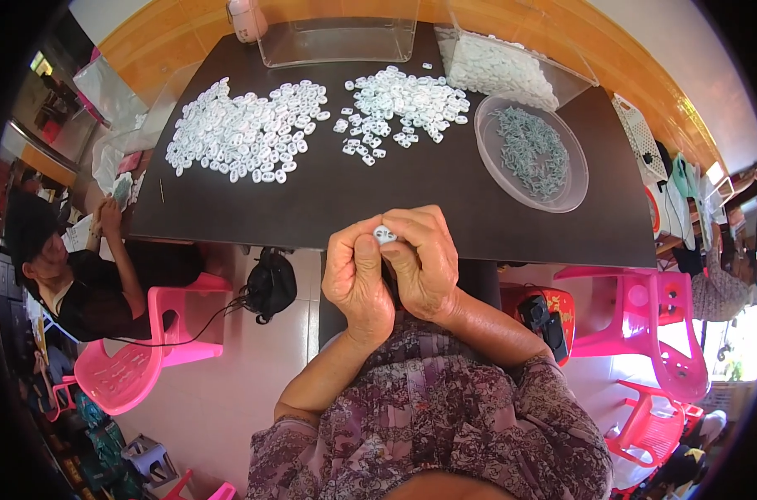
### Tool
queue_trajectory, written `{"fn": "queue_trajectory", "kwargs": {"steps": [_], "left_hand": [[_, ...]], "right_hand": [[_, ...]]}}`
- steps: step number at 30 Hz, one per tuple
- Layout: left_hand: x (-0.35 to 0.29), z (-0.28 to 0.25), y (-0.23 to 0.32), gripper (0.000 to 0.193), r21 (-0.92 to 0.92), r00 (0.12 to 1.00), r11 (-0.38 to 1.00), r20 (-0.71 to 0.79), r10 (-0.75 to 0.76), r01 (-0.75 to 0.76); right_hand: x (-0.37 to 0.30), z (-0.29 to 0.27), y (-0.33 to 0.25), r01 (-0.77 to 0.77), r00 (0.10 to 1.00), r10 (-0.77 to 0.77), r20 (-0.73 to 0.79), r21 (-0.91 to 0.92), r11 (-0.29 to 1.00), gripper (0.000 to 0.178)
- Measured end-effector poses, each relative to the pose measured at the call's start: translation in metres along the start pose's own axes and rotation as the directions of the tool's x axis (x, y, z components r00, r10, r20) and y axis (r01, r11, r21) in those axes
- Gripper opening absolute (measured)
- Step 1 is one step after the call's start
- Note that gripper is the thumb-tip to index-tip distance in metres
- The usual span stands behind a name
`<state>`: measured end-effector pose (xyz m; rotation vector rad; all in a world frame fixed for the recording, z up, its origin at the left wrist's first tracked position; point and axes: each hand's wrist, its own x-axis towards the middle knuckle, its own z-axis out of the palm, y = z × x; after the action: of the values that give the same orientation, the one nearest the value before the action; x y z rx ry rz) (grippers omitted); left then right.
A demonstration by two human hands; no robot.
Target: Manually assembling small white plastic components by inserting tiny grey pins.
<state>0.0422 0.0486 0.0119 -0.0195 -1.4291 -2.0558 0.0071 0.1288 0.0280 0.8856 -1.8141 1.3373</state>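
Observation:
Just above the table's front edge, my left hand [357,287] and my right hand [426,265] meet, fingertips together. Pinched between both is a small white plastic piece [384,234] with two dark-looking openings. Fingers cover part of its edges. Beyond them on the dark table [312,208] lies a wide pile of white oval two-holed plastic pieces [237,137], at the left. A second pile, of smaller white blocky pieces [408,100], is in the middle. To the right, a round clear tray [483,142] holds many thin grey-green parts [531,154], too small to name.
At the table's back stand a clear plastic bin [337,43], a bin of white pieces [499,68] and a pink container [247,20]. Another person [78,283] sits at the left on a pink chair [149,358]. Pink stools [637,312] stand at the right.

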Motion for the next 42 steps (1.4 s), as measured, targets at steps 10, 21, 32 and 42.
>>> {"fn": "queue_trajectory", "kwargs": {"steps": [10, 21, 32, 42], "left_hand": [[0.026, 0.007, -0.002, 0.022, 0.229, 0.929, 0.945, 0.234, -0.286, 0.234], [0.131, 0.025, -0.056, 0.043, 0.428, 0.467, 0.243, 0.874, 0.133, -0.871], [0.149, 0.026, -0.085, 0.038, 0.359, 0.369, 0.204, 0.929, 0.014, -0.911], [0.14, 0.054, -0.091, 0.038, 0.219, 0.236, 0.297, 0.971, 0.023, -0.93]], "right_hand": [[0.024, -0.041, 0.04, 0.059, 0.995, -0.043, 0.089, -0.185, 0.981, 0.017], [0.177, -0.137, 0.197, 0.014, 0.997, -0.064, -0.041, -0.724, 0.69, 0.01], [0.195, -0.155, 0.272, -0.03, 0.982, 0.177, 0.061, -0.883, 0.468, 0.014], [0.182, -0.137, 0.24, 0.125, 0.992, -0.061, 0.109, -0.821, 0.557, 0.007]]}}
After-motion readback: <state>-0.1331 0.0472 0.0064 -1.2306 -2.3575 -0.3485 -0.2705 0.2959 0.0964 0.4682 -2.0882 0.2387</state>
